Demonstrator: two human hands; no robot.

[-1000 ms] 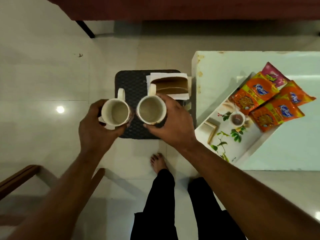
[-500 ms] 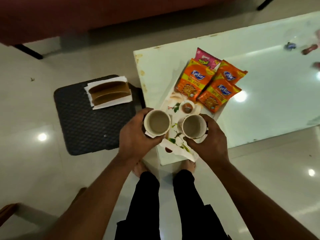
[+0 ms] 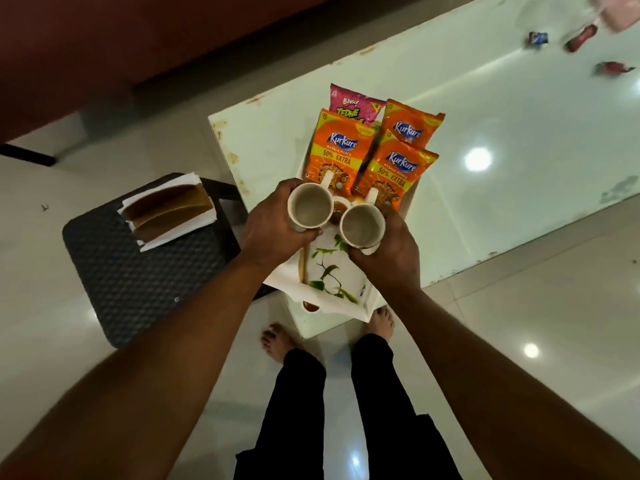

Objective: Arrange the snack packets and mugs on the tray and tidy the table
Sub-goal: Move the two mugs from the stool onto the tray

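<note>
Over tray (image 3: 347,301): left hand (image 3: 266,230), right hand (image 3: 393,252), fingers (image 3: 394,220) gripping mugs (image 3: 309,205); Kurkure "50% EXTRA" packets (image 3: 341,150), Bingo packet (image 3: 353,105) behind.

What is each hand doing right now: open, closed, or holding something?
Left hand: closed, holding a white mug.
Right hand: closed, holding the second mug.

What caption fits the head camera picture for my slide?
Left hand holds the left mug, right hand the right mug, over the tray of snack packets.
</note>
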